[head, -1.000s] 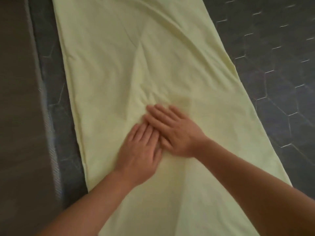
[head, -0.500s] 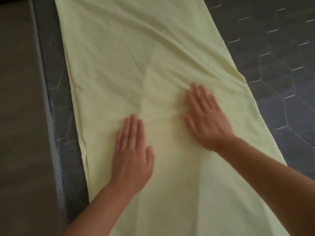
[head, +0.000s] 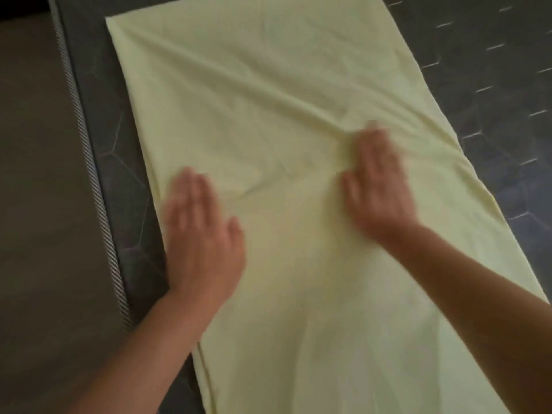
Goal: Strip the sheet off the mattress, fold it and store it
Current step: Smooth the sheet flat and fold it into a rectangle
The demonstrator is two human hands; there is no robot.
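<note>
**Two flat hands on a folded sheet**

Head camera: A pale yellow cotton sheet [head: 283, 115], folded into a long strip, lies across a dark grey mattress with a hexagon-stitched top [head: 493, 70]. The left hand [head: 203, 234] rests palm down near the strip's left edge, fingers straight and together, gripping nothing. The right hand [head: 379, 186], blurred, presses flat on the right half, fingers extended, closed on nothing; diagonal creases run from its fingertips. A striped piping cord [head: 86, 150] edges the mattress beside a brown floor [head: 33, 204].
</note>
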